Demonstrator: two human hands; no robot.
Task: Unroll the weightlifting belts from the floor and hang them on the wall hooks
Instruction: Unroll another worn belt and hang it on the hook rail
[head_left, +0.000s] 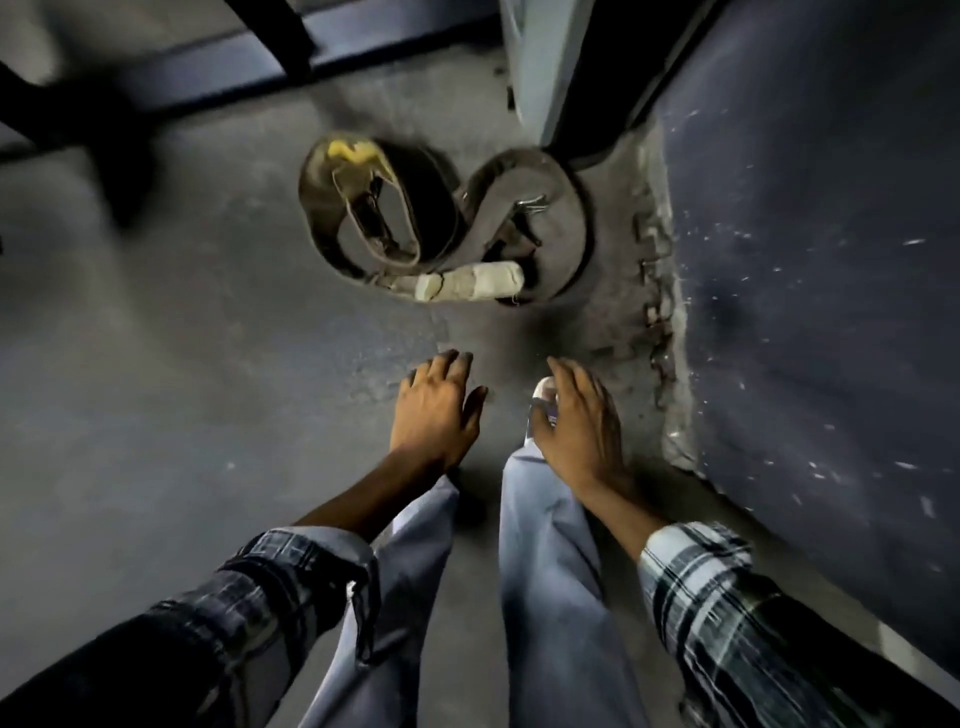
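Two dark, worn weightlifting belts lie coiled on the grey floor ahead of me. The left belt (358, 208) is rolled in a loop with yellow padding showing at its top. Beside it, the right belt (561, 208) curls around a metal buckle (530, 203), and one end wrapped in whitish tape (467, 281) lies across the front. My left hand (434, 410) and my right hand (576, 421) reach down with fingers spread, well short of the belts and holding nothing. No wall hooks are in view.
A dark blue wall (821, 260) with a crumbling base edge runs along the right. A pale post or panel (545, 62) stands behind the belts. Black frame legs (78, 119) of some equipment cross the upper left. My trouser legs and a shoe (543, 395) are below.
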